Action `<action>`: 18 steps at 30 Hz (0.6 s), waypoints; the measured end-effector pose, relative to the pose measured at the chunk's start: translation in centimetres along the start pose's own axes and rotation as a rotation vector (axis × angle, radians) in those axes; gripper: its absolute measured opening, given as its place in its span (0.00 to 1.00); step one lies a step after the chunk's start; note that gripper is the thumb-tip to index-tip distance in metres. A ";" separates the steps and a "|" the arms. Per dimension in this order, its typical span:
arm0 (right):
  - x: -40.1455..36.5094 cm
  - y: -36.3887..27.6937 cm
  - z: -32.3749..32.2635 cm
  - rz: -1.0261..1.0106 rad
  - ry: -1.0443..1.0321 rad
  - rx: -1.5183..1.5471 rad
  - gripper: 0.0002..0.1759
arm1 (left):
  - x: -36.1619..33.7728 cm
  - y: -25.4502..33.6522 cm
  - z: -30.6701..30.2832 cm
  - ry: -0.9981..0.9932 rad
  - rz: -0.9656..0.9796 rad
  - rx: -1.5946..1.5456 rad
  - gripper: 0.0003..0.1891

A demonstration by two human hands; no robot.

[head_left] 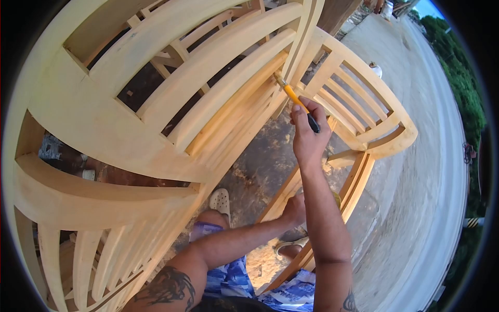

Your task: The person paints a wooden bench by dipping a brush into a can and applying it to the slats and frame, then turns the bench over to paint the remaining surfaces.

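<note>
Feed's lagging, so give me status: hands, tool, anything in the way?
Right hand gripping yellow-handled tool, tip against chair slat. Left hand at lower chair rail. Second chair close beside, not blocking.

text: none legible | brush (299, 101): no readable marking | wooden frames (208, 67): no lettering readable

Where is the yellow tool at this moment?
In the head view the yellow tool is right of centre, held in the right hand, its tip against the wooden chair, above the left hand gripping a lower rail.
</note>
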State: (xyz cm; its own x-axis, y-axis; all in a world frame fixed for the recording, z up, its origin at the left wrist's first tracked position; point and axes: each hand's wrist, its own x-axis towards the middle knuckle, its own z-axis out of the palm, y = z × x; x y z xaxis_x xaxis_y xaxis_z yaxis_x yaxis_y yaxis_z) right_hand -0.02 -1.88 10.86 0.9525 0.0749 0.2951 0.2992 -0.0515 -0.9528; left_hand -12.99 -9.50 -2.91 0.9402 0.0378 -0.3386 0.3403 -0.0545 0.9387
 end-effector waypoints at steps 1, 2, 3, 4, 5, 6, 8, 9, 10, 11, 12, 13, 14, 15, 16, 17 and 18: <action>-1.3 -0.5 0.0 -0.029 -0.098 -0.077 0.14 | 0.2 -0.7 0.5 0.025 0.009 -0.008 0.22; -2.7 -1.4 0.1 -0.056 -0.196 -0.151 0.14 | 1.0 -3.1 1.8 -0.065 -0.068 -0.477 0.19; -3.9 -2.2 0.0 -0.086 -0.293 -0.222 0.14 | 2.2 -6.3 3.3 -0.152 -0.139 -0.943 0.16; -4.9 -3.0 -0.4 -0.015 -0.353 -0.180 0.14 | 2.6 -7.4 3.9 -0.152 -0.097 -1.019 0.15; -5.7 -3.9 -0.9 0.056 -0.414 -0.140 0.14 | 2.7 -8.1 4.2 -0.156 -0.055 -1.095 0.15; -6.4 -4.5 -1.2 0.129 -0.476 -0.100 0.14 | 2.5 -7.0 3.9 -0.077 0.079 -0.772 0.18; -6.8 -5.3 -2.2 0.257 -0.422 0.191 0.14 | 1.9 -5.8 3.3 -0.007 0.206 -0.336 0.21; -6.7 -5.3 -2.7 0.320 -0.393 0.337 0.14 | 1.7 -5.3 2.8 -0.011 0.210 -0.227 0.21; -6.5 -5.0 -3.2 0.347 -0.378 0.384 0.14 | 1.4 -4.8 2.4 0.008 0.210 -0.170 0.21; -6.1 -4.7 -3.8 0.372 -0.359 0.432 0.15 | 1.0 -4.3 2.0 0.027 0.209 -0.112 0.21; -5.9 -4.2 -4.4 0.433 -0.381 0.517 0.15 | 0.4 -3.1 1.6 0.068 0.208 -0.107 0.22; -6.0 -3.9 -4.6 0.459 -0.389 0.577 0.15 | -0.1 -1.9 1.2 0.110 0.207 -0.101 0.22; -6.0 -3.6 -4.7 0.482 -0.395 0.638 0.15 | -0.2 -1.4 0.9 0.125 0.202 -0.089 0.23; -6.1 -3.3 -4.8 0.504 -0.400 0.697 0.16 | -0.4 -0.8 0.6 0.140 0.196 -0.078 0.23; -6.1 -2.9 -4.9 0.512 -0.422 0.708 0.18 | -0.6 -0.4 0.4 0.130 0.183 -0.063 0.23; -6.3 -2.7 -4.8 0.484 -0.412 0.676 0.18 | -0.5 -0.4 0.4 0.120 0.169 -0.048 0.22; -6.3 -2.6 -4.7 0.456 -0.400 0.645 0.18 | -0.1 -0.9 0.8 0.101 0.174 -0.002 0.22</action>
State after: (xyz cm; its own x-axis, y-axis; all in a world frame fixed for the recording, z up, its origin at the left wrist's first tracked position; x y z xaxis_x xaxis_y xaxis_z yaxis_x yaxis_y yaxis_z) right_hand -6.54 -6.89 11.81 0.8440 0.5334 -0.0557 -0.3103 0.4011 -0.8619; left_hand -13.41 -10.25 -3.81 0.9782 0.1282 -0.1636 0.1731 -0.0668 0.9826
